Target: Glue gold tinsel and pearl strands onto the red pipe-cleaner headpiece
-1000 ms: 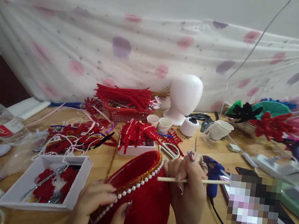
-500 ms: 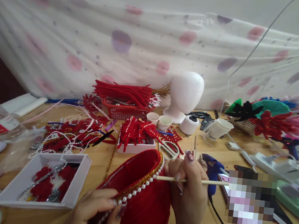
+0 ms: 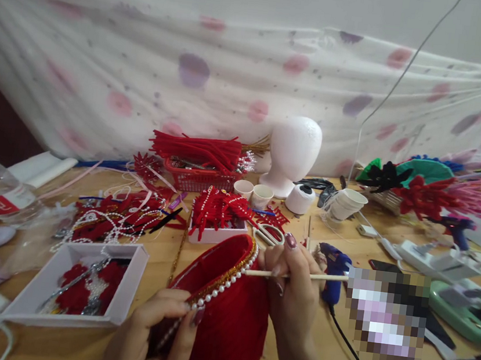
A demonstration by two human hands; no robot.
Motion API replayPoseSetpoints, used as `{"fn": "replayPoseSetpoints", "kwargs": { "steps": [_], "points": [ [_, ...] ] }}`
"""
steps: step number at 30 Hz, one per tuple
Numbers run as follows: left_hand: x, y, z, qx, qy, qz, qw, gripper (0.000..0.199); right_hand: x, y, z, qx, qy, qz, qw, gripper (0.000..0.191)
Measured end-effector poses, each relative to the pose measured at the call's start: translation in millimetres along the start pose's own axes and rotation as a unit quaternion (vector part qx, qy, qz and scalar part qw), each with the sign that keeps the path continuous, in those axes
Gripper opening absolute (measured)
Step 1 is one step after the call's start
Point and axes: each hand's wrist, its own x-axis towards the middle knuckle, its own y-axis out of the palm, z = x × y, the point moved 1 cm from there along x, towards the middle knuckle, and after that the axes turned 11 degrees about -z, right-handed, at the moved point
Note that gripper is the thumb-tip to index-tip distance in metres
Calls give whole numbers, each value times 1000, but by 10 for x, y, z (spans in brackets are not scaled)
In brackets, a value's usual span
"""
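Observation:
A red velvet hat-like piece (image 3: 227, 324) is held tilted in front of me, its opening facing up and left. Gold trim (image 3: 230, 267) and a string of white pearl beads (image 3: 221, 288) run along its rim. My left hand (image 3: 160, 334) pinches the near side of the rim, thumb on the pearls and fingers over the edge. In my right hand (image 3: 288, 291) is a thin pale wooden stick (image 3: 320, 277); its left end touches the pearl edge. The same hand's fingers lie close against the rim's far side, partly hidden.
A white box (image 3: 130, 289) with red flowers stands left; a smaller box (image 3: 216, 234) of red pieces lies ahead. Behind are a red basket (image 3: 196, 179), a white foam head (image 3: 294, 151), paper cups (image 3: 347, 202) and scissors (image 3: 271, 234). A blue glue gun (image 3: 334, 273) lies right, beside a power strip (image 3: 436, 259).
The whole view has shifted slightly. Both hands keep their grip on the red piece and the stick, and the stick's tip stays at the pearl edge.

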Motion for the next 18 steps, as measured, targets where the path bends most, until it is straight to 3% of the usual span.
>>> {"fn": "replayPoseSetpoints", "kwargs": {
  "steps": [4,18],
  "points": [
    [30,-13,55,-16,37,12,999,6,10,21,-37,27,17,-8,999,48],
    [-8,-40,121,0,47,-7,999,5,-3,-16,-107,95,69,-38,992,43]
  ]
}}
